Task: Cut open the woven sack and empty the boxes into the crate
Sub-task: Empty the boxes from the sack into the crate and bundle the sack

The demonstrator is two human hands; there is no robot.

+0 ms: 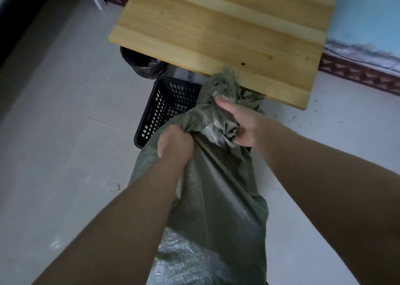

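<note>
- The left hand (175, 142) is clenched into a fist on a bunched fold of the olive-green woven plastic sack (216, 198). Its knuckles are turned up and its thumb lies along the near side.
- The right hand (242, 122) grips the gathered neck of the sack just beyond and to the right of the left one. Its fingers are curled into the crumpled fabric and its thumb is stretched forward along the cloth.
- Both forearms reach in from the bottom corners of the view and meet over the sack, with the two hands close together but not touching.
- The sack's long axis runs from the bottom edge of the view, near the person, away and slightly rightwards. Its frayed far end (225, 81) points away from the person.
- That frayed end lies over the right part of a black perforated plastic crate (164, 105), and the sack hides the crate's right side and its inside.
- The crate stands on the pale tiled floor (54, 133), its far end tucked under the near edge of a light wooden plank table (216, 24).
- A bin lined with a black plastic bag (140, 63) sits just left of and behind the crate, under the table's near left corner.
- A maroon patterned skirting band (357, 72) runs along the foot of the blue wall on the right.
</note>
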